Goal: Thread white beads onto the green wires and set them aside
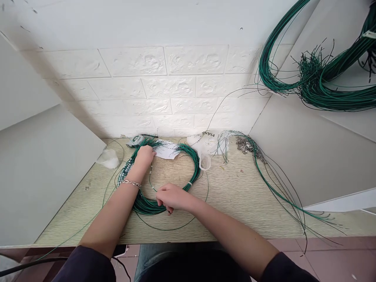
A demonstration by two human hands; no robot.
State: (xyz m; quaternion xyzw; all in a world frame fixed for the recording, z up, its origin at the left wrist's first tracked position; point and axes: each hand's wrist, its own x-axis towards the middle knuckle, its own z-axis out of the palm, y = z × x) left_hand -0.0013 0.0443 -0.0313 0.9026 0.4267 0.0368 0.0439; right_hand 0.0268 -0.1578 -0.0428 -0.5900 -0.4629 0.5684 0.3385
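A bundle of thin green wires (148, 205) lies coiled in an open ring on the table. My left hand (144, 156) is closed at the coil's upper left, by the frayed wire ends; its fingertips are mostly hidden. From beside it, one green wire (150, 176) with small white pieces runs down to my right hand (172, 196). That hand is closed around the wire's lower end, just above the coil's front, fingers curled under. White-marked pieces (126, 170) show along the coil's left side. A white tie (189, 183) binds its right side.
Behind the coil lie a paper sheet (167, 150) and a clear plastic bag (205, 158). A small tub (108, 158) stands left. Small metal parts (246, 145) are heaped right, beside loose wires (273, 190). More wire bundles (314, 84) hang upper right. Panels flank the table.
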